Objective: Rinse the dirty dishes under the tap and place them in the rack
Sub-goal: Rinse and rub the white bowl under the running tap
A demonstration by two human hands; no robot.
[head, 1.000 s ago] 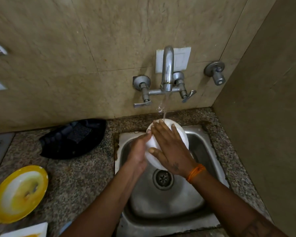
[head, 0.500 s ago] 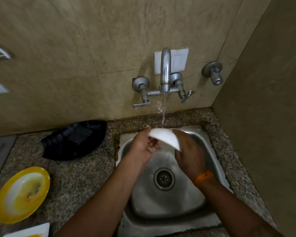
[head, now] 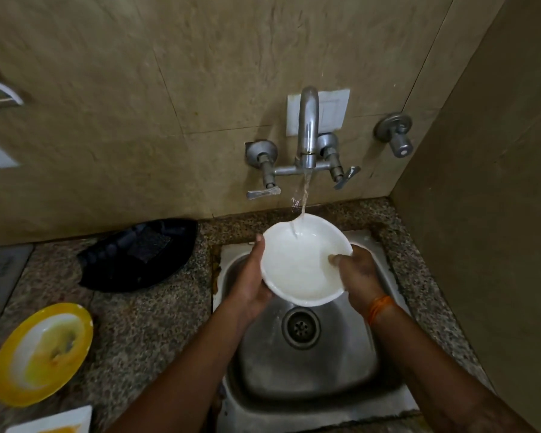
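Lower left of frame, nearest: corner of a white plate (head: 53, 420) w/ an orange smear, then a yellow-rimmed plate (head: 43, 354) w/ food residue, both on the speckled counter (head: 144, 320) beside the sink, prob. queued for rinsing. Bottom centre up: both forearms reach over the steel sink (head: 306, 370), drain showing below the hands. Mid-frame, the white bowl (head: 303, 264) is held above the basin, opening tipped toward the camera so the stream lands inside near its far rim and runoff drops into the sink. Left hand (head: 250, 276) cups the bowl's left rim & underside, fingers curled round it, carrying the weight. Right hand (head: 361, 273) grips the right rim, fingertips inside the bowl, likely rubbing the inner wall. Orange band on the right wrist. Further back, left of the sink, a black tray (head: 138, 254) lies against the wall; can't tell if that's the rack. Farthest, upper centre: wall tap (head: 308, 132) running.
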